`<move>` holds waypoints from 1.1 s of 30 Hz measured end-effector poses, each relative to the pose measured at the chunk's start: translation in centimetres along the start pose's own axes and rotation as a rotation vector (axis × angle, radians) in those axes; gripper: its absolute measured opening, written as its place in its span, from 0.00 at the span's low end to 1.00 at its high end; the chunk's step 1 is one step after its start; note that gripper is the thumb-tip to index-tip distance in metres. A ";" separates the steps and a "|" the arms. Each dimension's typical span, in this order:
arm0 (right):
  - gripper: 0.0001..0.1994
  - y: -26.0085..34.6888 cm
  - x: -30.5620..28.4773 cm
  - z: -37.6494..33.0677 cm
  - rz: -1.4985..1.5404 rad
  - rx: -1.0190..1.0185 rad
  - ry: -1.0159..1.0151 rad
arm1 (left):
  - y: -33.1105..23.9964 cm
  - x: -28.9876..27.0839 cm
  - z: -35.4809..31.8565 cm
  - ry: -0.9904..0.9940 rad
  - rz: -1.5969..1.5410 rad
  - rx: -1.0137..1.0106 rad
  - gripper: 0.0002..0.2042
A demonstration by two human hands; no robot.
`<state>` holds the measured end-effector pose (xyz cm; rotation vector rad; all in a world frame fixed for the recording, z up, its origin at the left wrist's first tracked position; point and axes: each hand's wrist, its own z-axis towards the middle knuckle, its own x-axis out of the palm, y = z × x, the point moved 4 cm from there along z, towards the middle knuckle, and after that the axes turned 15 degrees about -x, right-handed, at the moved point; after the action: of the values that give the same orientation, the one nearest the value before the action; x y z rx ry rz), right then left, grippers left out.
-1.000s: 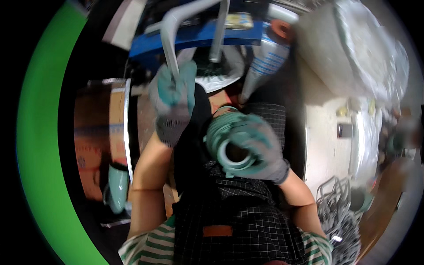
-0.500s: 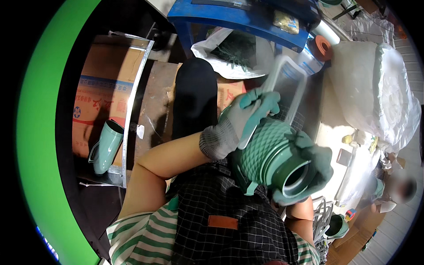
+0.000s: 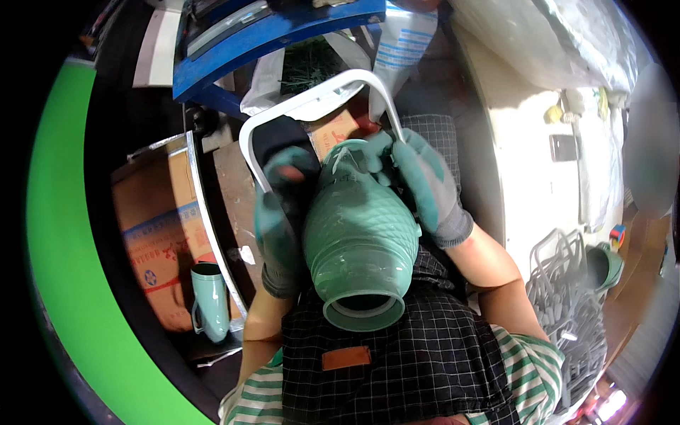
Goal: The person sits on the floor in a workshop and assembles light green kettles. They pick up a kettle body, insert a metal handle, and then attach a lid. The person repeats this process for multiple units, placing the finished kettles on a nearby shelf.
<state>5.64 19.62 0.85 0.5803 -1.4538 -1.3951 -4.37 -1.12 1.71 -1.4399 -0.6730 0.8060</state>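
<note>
A green flask body [image 3: 363,234] with a raised diamond pattern rests across my lap, its round open mouth facing me. Beyond it arches a U-shaped white handle [image 3: 312,93]. My left hand [image 3: 278,219], in a grey and green glove, is closed at the handle's left end; its fingertips are partly blurred. At the other end, my gloved right hand [image 3: 428,180] pinches the handle, fingers bent close to the flask's far end. The points where the handle meets the flask are hidden by my hands.
A green jug-shaped shell [image 3: 210,301] stands in a cardboard-lined bin [image 3: 152,234] at left. Several white handles [image 3: 567,304] are heaped at right beside a green vessel [image 3: 603,266]. A blue table [image 3: 283,35] and a white sack [image 3: 265,92] lie ahead.
The flask has shifted left and now points its mouth straight toward me. My right hand has left the mouth for the handle. My left hand has moved left; the handle now arches over the far end.
</note>
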 end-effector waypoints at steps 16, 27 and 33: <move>0.14 0.7 1.2 -2.4 -0.019 0.140 -0.219 | -6.6 3.3 -4.9 0.417 0.201 0.657 0.20; 0.20 3.8 -13.9 -8.7 0.084 0.380 -0.250 | -8.2 0.0 -0.2 -0.331 0.193 0.293 0.18; 0.23 10.7 -31.5 -18.0 -0.439 0.211 -0.675 | -0.2 -4.3 3.7 -0.182 -0.122 0.064 0.18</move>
<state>36.66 41.04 -2.30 0.6154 -2.1173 -1.9105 -9.81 -2.44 2.40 -1.2645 -0.8575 0.8619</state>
